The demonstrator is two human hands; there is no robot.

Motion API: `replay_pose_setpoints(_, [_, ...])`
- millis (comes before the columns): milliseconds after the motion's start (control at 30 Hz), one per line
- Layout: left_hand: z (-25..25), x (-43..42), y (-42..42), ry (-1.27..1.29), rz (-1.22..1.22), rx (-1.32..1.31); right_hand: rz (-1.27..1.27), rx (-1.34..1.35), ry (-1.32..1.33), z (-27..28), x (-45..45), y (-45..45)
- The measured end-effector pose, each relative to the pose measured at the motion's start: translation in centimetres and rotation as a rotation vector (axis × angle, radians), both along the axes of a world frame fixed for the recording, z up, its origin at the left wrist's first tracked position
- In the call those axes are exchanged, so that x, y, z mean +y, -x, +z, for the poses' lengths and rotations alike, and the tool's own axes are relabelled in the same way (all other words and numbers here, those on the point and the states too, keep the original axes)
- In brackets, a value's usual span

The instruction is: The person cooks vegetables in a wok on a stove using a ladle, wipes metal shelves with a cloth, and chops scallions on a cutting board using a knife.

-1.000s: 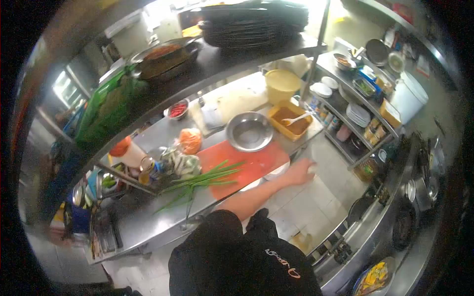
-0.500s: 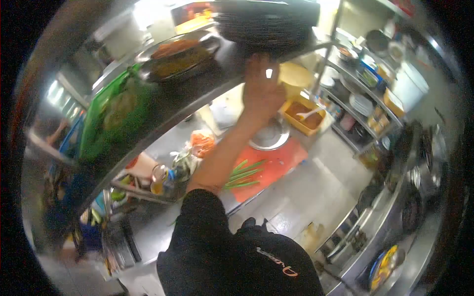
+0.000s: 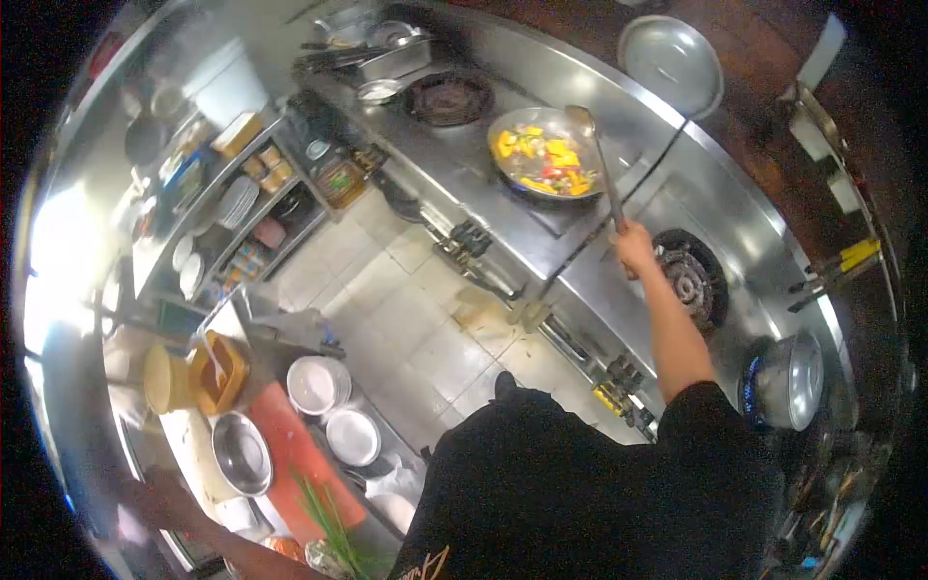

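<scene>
One hand, the left [image 3: 150, 495], sits at the near left, too dark and blurred to tell its fingers' state. Farther right, the right hand [image 3: 633, 248] has its fingers curled round a ladle's [image 3: 607, 174] handle, forearm angled far and slightly left. It looks stiff, probably head-heavy, best gripped there; its head lies by the far pan's [image 3: 553, 118] right rim.

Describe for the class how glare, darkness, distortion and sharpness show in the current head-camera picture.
Head view: white glare washes out the far left edge; black borders frame a rounded fisheye image, bowing the back edge of the steel stove; the left forearm looks dim; the right hand and yellow food in the pan read clearly enough, though fine detail looks soft.
</scene>
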State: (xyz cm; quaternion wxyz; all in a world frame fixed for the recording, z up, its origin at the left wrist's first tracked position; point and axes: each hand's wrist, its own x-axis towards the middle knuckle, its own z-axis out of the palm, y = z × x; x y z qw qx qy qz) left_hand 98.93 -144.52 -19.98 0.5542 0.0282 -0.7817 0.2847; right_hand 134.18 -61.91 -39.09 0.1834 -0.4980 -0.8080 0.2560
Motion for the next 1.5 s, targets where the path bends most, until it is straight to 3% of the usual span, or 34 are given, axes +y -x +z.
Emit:
replay_pose_setpoints(100, [0.6,1.8,-0.3,0.012,-0.022,0.042,-0.057,0.227,0.34,-2.6,1.4,1.8])
replay_pose_setpoints(200, [0.9,2.8,-0.3,0.015,-0.056,0.057,-0.004,0.082,0.433,3.4,-2.5,1.2])
replay_pose_setpoints(300, [1.3,4.5,-0.4,0.014,0.013,0.03,0.112,0.176,0.414,4.4,-0.7,-0.8])
replay_pose_setpoints(433, [2.0,6.9,-1.2,-0.036,0.135,0.036,-0.061,0.001,0.478,4.4,1.8,2.7])
replay_pose_setpoints(533, [2.2,7.1,-1.8,0.014,0.217,0.011,0.255,-0.113,-0.148,-1.2,5.9,3.9])
replay_pose_setpoints(633, [0.6,2.9,0.2,0.106,0.056,0.115,0.427,-0.458,-0.119,9.5,2.9,2.1])
replay_pose_setpoints(667, [0.6,3.3,0.0,0.063,0.056,0.114,0.451,-0.473,-0.164,10.1,3.9,0.9])
replay_pose_setpoints(833, [2.6,11.5,-2.8,-0.131,0.052,0.075,0.428,-0.696,-0.128,20.6,-0.1,-4.4])
replay_pose_setpoints(867, [-1.7,2.4,1.3,-0.286,-0.081,0.067,0.454,-0.661,-0.102,19.9,-0.3,-5.9])
replay_pose_setpoints(933, [-0.2,5.5,0.2,-0.239,-0.118,0.067,0.498,-0.579,-0.067,18.9,0.3,-8.9])
replay_pose_setpoints(1100, [0.9,8.0,-0.5,-0.217,-0.092,0.073,0.315,-0.479,0.055,10.7,-0.3,-4.5])
replay_pose_setpoints(1200, [1.0,7.6,-0.5,-0.214,-0.064,0.074,0.099,-0.247,0.198,8.9,0.5,-3.4])
replay_pose_setpoints(1267, [0.9,7.9,-0.7,-0.225,-0.051,0.07,0.146,-0.132,0.073,6.3,2.6,-3.5])
replay_pose_setpoints(1367, [1.0,8.7,-1.1,-0.286,-0.052,0.044,0.099,-0.048,0.125,2.2,4.2,-1.8])
replay_pose_setpoints(1433, [1.3,8.8,-1.2,-0.321,-0.04,0.024,0.138,-0.036,0.188,1.5,4.4,-1.6])
replay_pose_setpoints(1500, [1.2,7.4,-0.8,-0.205,0.031,0.067,0.211,-0.057,0.295,5.1,2.1,-2.8])
